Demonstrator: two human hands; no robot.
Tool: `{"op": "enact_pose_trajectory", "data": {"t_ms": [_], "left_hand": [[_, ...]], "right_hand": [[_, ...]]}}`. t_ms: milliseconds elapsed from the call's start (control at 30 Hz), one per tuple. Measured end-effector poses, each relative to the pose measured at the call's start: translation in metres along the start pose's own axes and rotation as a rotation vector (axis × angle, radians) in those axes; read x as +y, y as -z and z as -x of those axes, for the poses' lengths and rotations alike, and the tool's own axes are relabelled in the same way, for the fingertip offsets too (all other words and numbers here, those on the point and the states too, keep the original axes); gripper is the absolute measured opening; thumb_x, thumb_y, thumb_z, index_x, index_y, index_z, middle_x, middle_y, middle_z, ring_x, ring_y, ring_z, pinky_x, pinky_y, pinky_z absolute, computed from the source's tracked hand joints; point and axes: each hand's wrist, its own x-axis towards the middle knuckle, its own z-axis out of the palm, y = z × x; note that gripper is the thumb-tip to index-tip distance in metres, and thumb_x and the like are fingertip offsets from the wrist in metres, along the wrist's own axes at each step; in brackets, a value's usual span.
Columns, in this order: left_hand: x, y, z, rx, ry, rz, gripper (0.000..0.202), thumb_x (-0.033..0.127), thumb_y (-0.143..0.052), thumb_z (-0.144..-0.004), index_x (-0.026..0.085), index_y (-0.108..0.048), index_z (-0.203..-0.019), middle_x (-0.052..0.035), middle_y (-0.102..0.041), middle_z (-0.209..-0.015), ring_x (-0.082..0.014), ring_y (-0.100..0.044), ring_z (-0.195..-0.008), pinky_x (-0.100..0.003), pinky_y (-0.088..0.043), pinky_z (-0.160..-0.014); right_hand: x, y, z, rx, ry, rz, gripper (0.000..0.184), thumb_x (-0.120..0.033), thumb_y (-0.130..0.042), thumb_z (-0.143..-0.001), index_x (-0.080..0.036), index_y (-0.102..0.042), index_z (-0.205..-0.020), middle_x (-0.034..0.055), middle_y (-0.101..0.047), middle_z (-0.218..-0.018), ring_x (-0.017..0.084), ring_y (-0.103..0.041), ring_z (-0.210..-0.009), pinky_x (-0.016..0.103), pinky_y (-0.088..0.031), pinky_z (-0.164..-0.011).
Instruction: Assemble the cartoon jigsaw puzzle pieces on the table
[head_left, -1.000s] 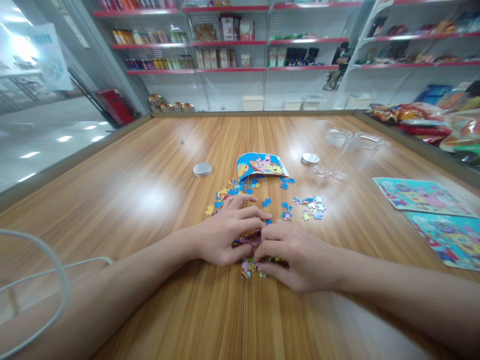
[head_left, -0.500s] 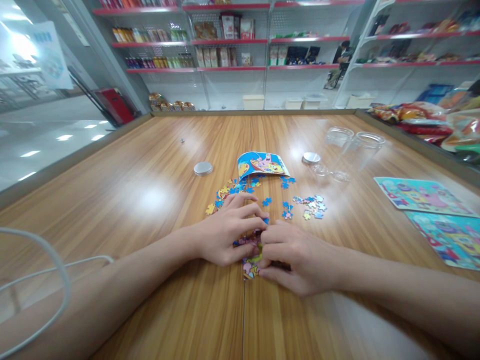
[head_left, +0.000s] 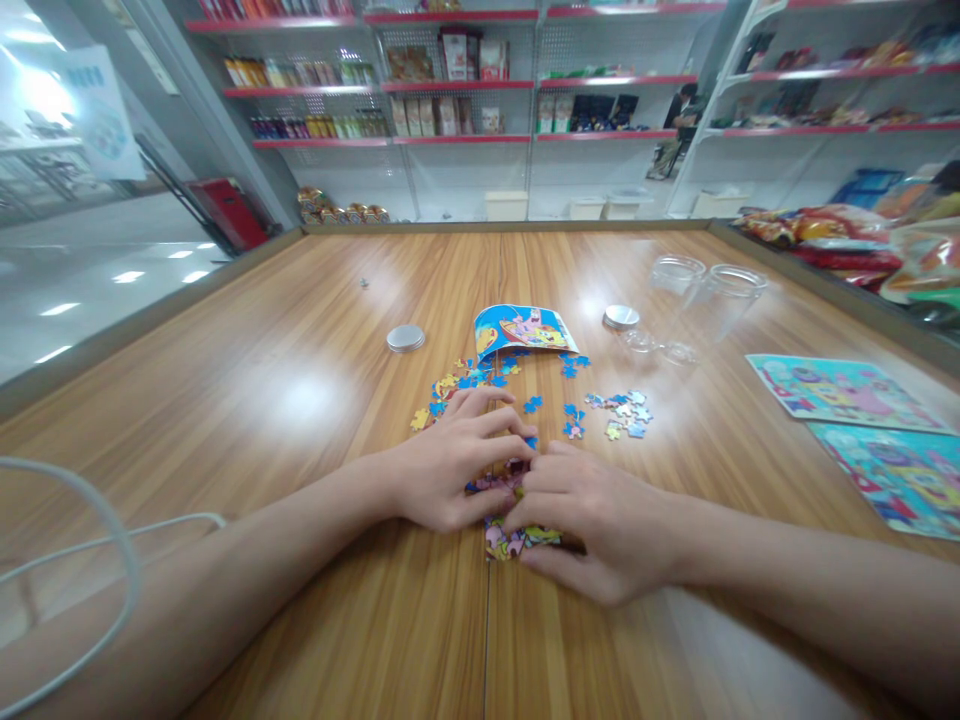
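Observation:
A joined patch of jigsaw pieces (head_left: 517, 540) lies on the wooden table (head_left: 300, 380) near me. My left hand (head_left: 457, 465) rests on its upper part with curled fingers pressing down. My right hand (head_left: 592, 515) meets it fingertip to fingertip, fingers bent over the patch's right side. Most of the patch is hidden under both hands. Loose blue and yellow pieces (head_left: 465, 385) are scattered just beyond my left hand, and a smaller cluster of pieces (head_left: 622, 412) lies to the right.
A curled picture sheet (head_left: 523, 330) lies past the pieces, between two metal lids (head_left: 405, 338) (head_left: 621, 317). Two clear jars (head_left: 709, 300) lie on their sides at right. Two finished puzzle boards (head_left: 862, 420) sit at far right. A white cable (head_left: 90, 560) loops at left.
My right hand has shifted slightly, uncovering more of the patch's lower edge. My left hand has stayed put.

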Motion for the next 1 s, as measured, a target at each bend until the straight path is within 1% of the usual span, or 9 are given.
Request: {"op": "enact_pose_trajectory", "data": {"t_ms": [67,133,233,367,433,533,700,900,1000], "left_hand": [[-0.0003,0.0,0.0002,0.0,-0.005,-0.004,0.033,0.031,-0.063,-0.086,0.023,-0.064,-0.117,-0.0091,-0.059,-0.132,-0.0351,-0.041,-0.133,-0.058,-0.028,-0.117],[-0.0004,0.0,0.0003,-0.001,-0.006,-0.004,0.033,0.03,-0.063,-0.085,0.024,-0.064,-0.117,-0.009,-0.059,-0.131,-0.0353,-0.04,-0.132,-0.059,-0.029,-0.117],[-0.0004,-0.0001,0.0004,-0.009,0.004,0.003,0.033,0.031,-0.062,-0.086,0.024,-0.064,-0.119,-0.0093,-0.059,-0.132,-0.0351,-0.041,-0.131,-0.058,-0.03,-0.116],[-0.0004,-0.0002,0.0003,-0.002,0.002,0.014,0.033,0.033,-0.064,-0.087,0.024,-0.064,-0.119,-0.0095,-0.059,-0.132,-0.0355,-0.041,-0.133,-0.058,-0.031,-0.116],[0.0,0.0001,-0.0001,0.002,0.001,0.02,0.033,0.034,-0.064,-0.087,0.025,-0.064,-0.119,-0.0095,-0.059,-0.132,-0.0356,-0.041,-0.133,-0.058,-0.032,-0.116],[0.0005,0.0008,-0.0008,-0.004,-0.001,0.018,0.033,0.035,-0.064,-0.088,0.024,-0.064,-0.119,-0.0102,-0.059,-0.132,-0.0358,-0.042,-0.131,-0.058,-0.033,-0.115],[0.0005,0.0013,-0.0003,-0.012,0.001,0.004,0.034,0.037,-0.063,-0.089,0.024,-0.064,-0.12,-0.0099,-0.059,-0.132,-0.0353,-0.042,-0.131,-0.057,-0.032,-0.115],[-0.0004,0.0007,0.001,-0.004,0.0,0.022,0.035,0.036,-0.064,-0.088,0.025,-0.064,-0.121,-0.0094,-0.06,-0.13,-0.0352,-0.042,-0.131,-0.057,-0.033,-0.115],[-0.0009,0.0003,0.0009,-0.004,-0.004,0.019,0.036,0.037,-0.064,-0.088,0.025,-0.064,-0.122,-0.0097,-0.059,-0.132,-0.0353,-0.042,-0.131,-0.057,-0.033,-0.114]], "right_hand": [[-0.0008,0.0007,0.0001,0.007,-0.049,-0.002,0.019,-0.026,-0.062,-0.09,-0.015,-0.067,-0.105,0.0075,-0.071,-0.095,0.02,-0.063,-0.091,0.034,-0.046,-0.078],[-0.0013,0.0007,0.0,0.002,-0.083,0.008,0.019,-0.029,-0.063,-0.091,-0.015,-0.067,-0.104,0.0079,-0.07,-0.095,0.02,-0.063,-0.089,0.035,-0.046,-0.078],[-0.0005,-0.0017,-0.0004,0.007,-0.056,0.009,0.016,-0.028,-0.062,-0.092,-0.017,-0.067,-0.101,0.0063,-0.071,-0.093,0.019,-0.063,-0.087,0.034,-0.046,-0.077],[0.0015,-0.0058,-0.0004,0.026,-0.013,0.023,0.012,-0.026,-0.061,-0.092,-0.017,-0.066,-0.089,0.005,-0.071,-0.082,0.018,-0.063,-0.081,0.032,-0.045,-0.074],[0.0019,-0.0066,-0.0001,0.015,-0.035,0.038,0.013,-0.027,-0.062,-0.091,-0.017,-0.065,-0.083,0.0049,-0.069,-0.079,0.018,-0.062,-0.08,0.032,-0.044,-0.074],[0.0018,-0.0068,0.0005,0.002,-0.079,0.046,0.015,-0.029,-0.063,-0.09,-0.017,-0.063,-0.08,0.0043,-0.068,-0.077,0.018,-0.061,-0.077,0.032,-0.043,-0.072],[0.0007,-0.0069,0.0006,0.007,-0.121,0.048,0.016,-0.03,-0.063,-0.088,-0.018,-0.062,-0.078,0.003,-0.066,-0.074,0.017,-0.06,-0.073,0.032,-0.041,-0.07],[-0.0011,-0.0075,-0.0005,0.043,-0.164,0.015,0.018,-0.031,-0.064,-0.087,-0.017,-0.061,-0.077,0.0026,-0.065,-0.073,0.016,-0.058,-0.069,0.03,-0.041,-0.066],[-0.0026,-0.0053,-0.0008,0.022,-0.173,0.008,0.017,-0.031,-0.063,-0.088,-0.018,-0.061,-0.077,0.002,-0.065,-0.072,0.016,-0.059,-0.07,0.03,-0.041,-0.067]]}}
